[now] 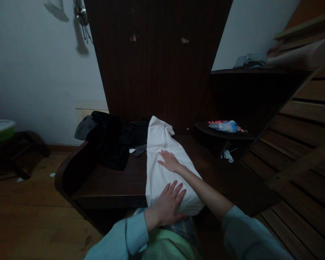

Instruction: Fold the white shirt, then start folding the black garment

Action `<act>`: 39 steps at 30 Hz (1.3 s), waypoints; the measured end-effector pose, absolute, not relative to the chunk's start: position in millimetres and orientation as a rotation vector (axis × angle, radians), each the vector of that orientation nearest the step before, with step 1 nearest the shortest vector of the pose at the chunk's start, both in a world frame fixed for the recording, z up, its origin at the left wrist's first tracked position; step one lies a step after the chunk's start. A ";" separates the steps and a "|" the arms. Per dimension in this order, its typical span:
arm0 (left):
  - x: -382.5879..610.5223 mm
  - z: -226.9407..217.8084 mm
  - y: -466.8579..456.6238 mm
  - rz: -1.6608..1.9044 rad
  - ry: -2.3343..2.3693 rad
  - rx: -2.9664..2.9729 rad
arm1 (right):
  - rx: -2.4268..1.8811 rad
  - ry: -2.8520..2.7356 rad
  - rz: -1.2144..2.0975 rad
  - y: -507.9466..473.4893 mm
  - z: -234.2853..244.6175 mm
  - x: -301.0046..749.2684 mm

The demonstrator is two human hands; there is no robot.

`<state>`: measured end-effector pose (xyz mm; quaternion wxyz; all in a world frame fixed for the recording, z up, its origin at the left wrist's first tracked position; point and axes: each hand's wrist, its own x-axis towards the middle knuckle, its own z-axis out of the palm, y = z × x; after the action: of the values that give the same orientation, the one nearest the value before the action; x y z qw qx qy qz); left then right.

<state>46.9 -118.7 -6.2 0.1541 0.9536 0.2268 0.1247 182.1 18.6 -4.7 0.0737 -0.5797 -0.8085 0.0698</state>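
Note:
A white garment [162, 151] lies lengthwise on a dark wooden table [111, 184], folded into a long strip that reaches the near edge. My right hand [170, 161] lies flat on its middle, fingers spread. My left hand [168, 206] rests palm down on its near end, fingers stretched out. Neither hand grips anything. Both arms wear light blue sleeves.
A heap of dark clothes [111, 139] sits on the table's far left. A tall dark wardrobe [157, 61] stands behind. A shelf on the right holds a colourful packet [224, 126]. Wooden slats [308, 144] rise at the right. A green basin [0, 130] stands at far left.

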 end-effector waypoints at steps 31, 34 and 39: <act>-49.5 1.6 -81.9 0.744 1.096 1.819 | -1.768 -2.374 0.196 36.8 -5.9 184.2; -51.0 -0.5 -78.9 0.684 1.053 1.790 | -1.752 -2.372 0.184 36.6 -6.3 184.5; -56.9 -12.1 -70.4 0.681 0.959 1.690 | -1.745 -2.371 0.183 37.5 -7.6 184.9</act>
<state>-56.9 -70.4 -12.1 0.5153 0.7033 0.3992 0.2836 184.9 37.5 -7.6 0.0959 -0.5890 -0.8000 0.0618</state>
